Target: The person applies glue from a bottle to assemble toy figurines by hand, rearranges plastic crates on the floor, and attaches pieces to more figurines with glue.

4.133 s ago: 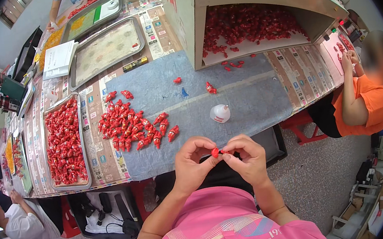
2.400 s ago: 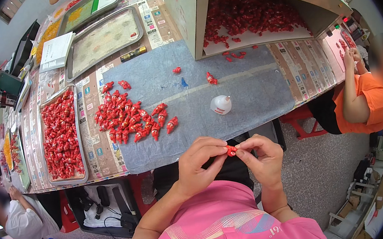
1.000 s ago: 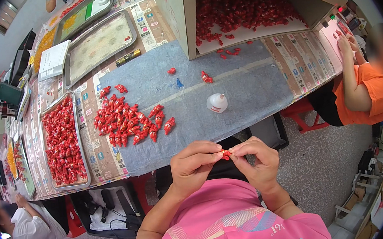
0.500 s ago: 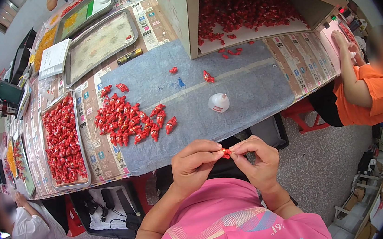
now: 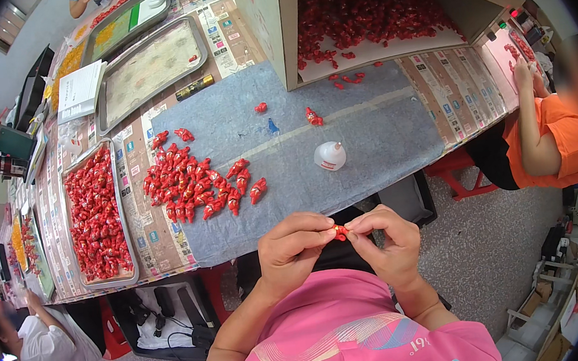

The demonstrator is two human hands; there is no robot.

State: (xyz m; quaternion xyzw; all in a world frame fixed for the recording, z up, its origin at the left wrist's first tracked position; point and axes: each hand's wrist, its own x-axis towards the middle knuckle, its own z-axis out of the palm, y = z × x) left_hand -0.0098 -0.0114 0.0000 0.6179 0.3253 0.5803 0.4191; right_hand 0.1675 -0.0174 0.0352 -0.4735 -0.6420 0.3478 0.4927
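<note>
Between my fingertips, just off the table's near edge, is a small red figurine (image 5: 340, 232). My left hand (image 5: 295, 249) pinches one side of it and my right hand (image 5: 388, 242) pinches the other, so much of it is hidden. A loose pile of red figurines (image 5: 187, 180) lies on the blue cloth (image 5: 270, 203), left of my hands. Farther out on the cloth are a single figurine (image 5: 314, 116), a smaller red piece (image 5: 261, 107) and a blue piece (image 5: 273, 126). Beyond my hands stands a white squeeze bottle (image 5: 330, 156) with a narrow tip.
A metal tray of red figurines (image 5: 99, 221) is at the left, with a mostly bare tray (image 5: 151, 72) behind it. An open-fronted box (image 5: 274, 34) holding many red pieces stands at the back. A person in orange (image 5: 552, 139) works at the right, another in white (image 5: 49, 346) at the left.
My hands stay almost still, keeping the figurine pinched between them. At the right, the co-worker's hands have shifted slightly.
</note>
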